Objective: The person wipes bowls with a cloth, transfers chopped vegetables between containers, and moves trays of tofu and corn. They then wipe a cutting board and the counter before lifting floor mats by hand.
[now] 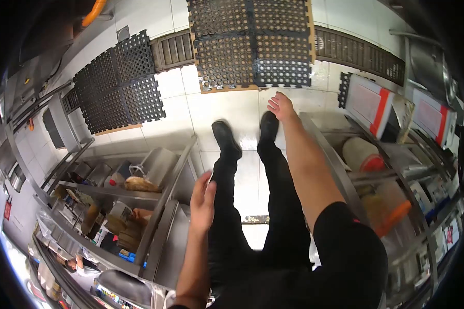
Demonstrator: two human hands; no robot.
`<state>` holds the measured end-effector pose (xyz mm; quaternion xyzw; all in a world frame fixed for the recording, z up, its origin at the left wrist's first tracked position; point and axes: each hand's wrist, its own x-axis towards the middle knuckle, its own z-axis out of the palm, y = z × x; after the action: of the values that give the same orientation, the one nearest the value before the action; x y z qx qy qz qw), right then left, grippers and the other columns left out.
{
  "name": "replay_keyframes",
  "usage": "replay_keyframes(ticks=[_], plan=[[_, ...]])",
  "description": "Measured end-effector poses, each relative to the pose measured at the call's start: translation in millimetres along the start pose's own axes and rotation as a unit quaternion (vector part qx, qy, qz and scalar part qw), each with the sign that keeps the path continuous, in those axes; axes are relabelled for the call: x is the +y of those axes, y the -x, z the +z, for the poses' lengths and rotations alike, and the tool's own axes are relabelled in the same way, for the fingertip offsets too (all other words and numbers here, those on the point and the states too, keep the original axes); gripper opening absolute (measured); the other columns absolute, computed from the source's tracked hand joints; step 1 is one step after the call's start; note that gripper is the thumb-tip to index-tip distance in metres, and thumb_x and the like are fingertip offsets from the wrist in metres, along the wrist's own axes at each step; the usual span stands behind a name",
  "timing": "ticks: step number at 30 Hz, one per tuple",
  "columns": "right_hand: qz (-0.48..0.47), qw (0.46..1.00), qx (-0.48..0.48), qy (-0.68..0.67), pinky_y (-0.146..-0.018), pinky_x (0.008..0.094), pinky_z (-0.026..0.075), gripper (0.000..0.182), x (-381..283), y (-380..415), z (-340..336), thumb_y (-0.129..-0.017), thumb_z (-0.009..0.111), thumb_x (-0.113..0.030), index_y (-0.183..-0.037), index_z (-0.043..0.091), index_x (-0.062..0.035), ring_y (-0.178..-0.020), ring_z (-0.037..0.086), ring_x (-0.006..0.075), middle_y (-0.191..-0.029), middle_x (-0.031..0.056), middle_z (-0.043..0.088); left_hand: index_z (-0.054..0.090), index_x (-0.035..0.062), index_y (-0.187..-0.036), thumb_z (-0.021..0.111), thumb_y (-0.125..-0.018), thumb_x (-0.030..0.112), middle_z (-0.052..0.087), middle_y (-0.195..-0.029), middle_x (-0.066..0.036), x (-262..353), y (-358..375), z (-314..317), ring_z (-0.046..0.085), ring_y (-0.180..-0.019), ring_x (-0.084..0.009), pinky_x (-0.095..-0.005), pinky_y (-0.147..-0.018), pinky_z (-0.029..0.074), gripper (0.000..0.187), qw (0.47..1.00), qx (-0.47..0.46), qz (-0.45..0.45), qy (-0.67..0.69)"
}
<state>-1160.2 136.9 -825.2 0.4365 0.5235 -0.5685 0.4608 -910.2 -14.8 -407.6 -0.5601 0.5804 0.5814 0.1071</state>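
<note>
My left hand [203,202] hangs in the air beside my left leg, fingers loosely stretched and the thumb apart, with nothing I can make out in it. The nearest thing to it is a steel shelf unit [162,219] on the left. Farther forward, my right hand [282,106] reaches out over the floor in front of my right shoe [269,126]. Its fingers are slightly bent and spread, and it holds nothing visible. Just beyond it lies a black perforated rubber mat [283,59].
Another rubber mat [119,85] and a metal floor drain [361,53] cross the tiled floor. Left shelves hold a tilted tub [157,167] and other containers. At right, lidded boxes with red strips [379,110] stand above a rack. Another person [82,263] shows at lower left.
</note>
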Motion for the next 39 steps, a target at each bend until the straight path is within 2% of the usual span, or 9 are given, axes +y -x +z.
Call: replay_keyframes(ticks=[6,8,13,16,21,24,31,34,39], plan=[[0.002,0.992,0.017,-0.128,-0.107,0.0549,0.044,0.047,40.3,-102.3,32.5,-0.103,0.054,-0.032,-0.139,0.042,-0.0044,-0.122,0.053,0.0329,-0.138,0.0173,0.046,0.054,0.0003,-0.137,0.061,-0.103,0.022,0.060,-0.130,-0.012,-55.3,-159.9,76.1,0.055,-0.122,-0.0203,-0.0319,-0.107,0.042,0.041,0.995,0.028,-0.018,0.092],[-0.017,0.982,-0.022,-0.185,-0.106,0.0531,0.045,0.039,62.8,-138.1,38.9,-0.104,0.053,-0.032,-0.132,0.045,-0.0064,-0.114,0.055,0.0303,-0.131,0.0152,0.047,0.054,0.0018,-0.137,0.063,-0.102,0.021,0.059,-0.133,-0.013,-73.3,-158.7,87.2,0.055,-0.124,-0.0232,-0.0344,-0.106,0.044,0.041,0.998,-0.031,0.021,0.044],[0.018,0.940,0.157,-0.303,-0.066,0.0342,0.047,0.057,51.7,-147.4,84.7,-0.086,0.072,-0.054,-0.117,0.050,-0.0122,-0.080,0.049,0.0186,-0.099,0.0065,0.046,0.052,0.0027,-0.140,0.064,-0.101,0.021,0.059,-0.135,-0.017,-118.4,-143.8,62.9,0.058,-0.125,-0.0277,-0.0385,-0.105,0.046,0.045,0.998,-0.049,-0.042,-0.003],[-0.023,0.933,0.111,-0.341,-0.066,0.0328,0.044,0.043,51.2,-136.7,93.8,-0.090,0.069,-0.053,-0.108,0.058,-0.0155,-0.067,0.046,0.0127,-0.087,-0.0010,0.054,0.052,0.0029,-0.139,0.064,-0.101,0.021,0.060,-0.132,-0.019,-128.6,-137.7,40.4,0.060,-0.121,-0.0283,-0.0386,-0.103,0.048,0.044,0.997,-0.032,-0.065,-0.015],[-0.017,0.910,0.174,-0.376,-0.075,0.0306,0.038,0.045,50.5,-128.5,108.4,-0.085,0.073,-0.058,-0.104,0.058,-0.0201,-0.078,0.044,0.0104,-0.093,-0.0044,0.054,0.057,0.0052,-0.136,0.066,-0.099,0.022,0.061,-0.131,-0.016,-149.4,-137.6,20.0,0.059,-0.121,-0.0287,-0.0393,-0.101,0.048,0.041,0.996,0.001,-0.047,-0.071],[-0.033,0.937,0.153,-0.311,-0.070,0.0277,0.037,0.042,50.1,-130.1,109.5,-0.084,0.076,-0.056,-0.101,0.060,-0.0203,-0.073,0.047,0.0104,-0.086,-0.0059,0.054,0.059,0.0059,-0.133,0.067,-0.098,0.023,0.061,-0.131,-0.016,-157.3,-137.7,21.1,0.060,-0.120,-0.0297,-0.0404,-0.100,0.048,0.039,0.996,0.012,-0.030,-0.081],[-0.129,0.936,-0.080,-0.316,-0.063,0.0267,0.047,0.015,20.9,-74.3,109.1,-0.093,0.076,-0.021,-0.097,0.062,-0.0241,-0.067,0.057,0.0110,-0.089,-0.0035,0.067,0.061,0.0054,-0.131,0.067,-0.099,0.025,0.062,-0.128,-0.017,-128.0,-113.1,30.6,0.061,-0.118,-0.0271,-0.0376,-0.099,0.049,0.038,0.999,-0.008,-0.029,-0.040],[-0.172,0.943,-0.023,-0.283,-0.068,0.0307,0.052,0.018,-4.5,-29.5,123.3,-0.093,0.077,-0.022,-0.101,0.061,-0.0214,-0.074,0.061,0.0138,-0.093,-0.0014,0.068,0.060,0.0030,-0.131,0.063,-0.102,0.023,0.065,-0.124,-0.012,-105.6,-91.2,26.4,0.062,-0.112,-0.0193,-0.0307,-0.101,0.047,0.036,0.999,-0.024,-0.025,-0.036],[-0.256,0.943,0.091,-0.192,-0.051,0.0303,0.048,0.015,-79.6,80.1,157.0,-0.096,0.072,-0.018,-0.104,0.060,-0.0124,-0.067,0.060,0.0128,-0.092,0.0014,0.066,0.060,-0.0001,-0.130,0.062,-0.102,0.020,0.066,-0.120,-0.011,-84.0,-34.7,13.9,0.063,-0.109,-0.0182,-0.0297,-0.098,0.048,0.035,0.998,-0.032,-0.021,0.050]])
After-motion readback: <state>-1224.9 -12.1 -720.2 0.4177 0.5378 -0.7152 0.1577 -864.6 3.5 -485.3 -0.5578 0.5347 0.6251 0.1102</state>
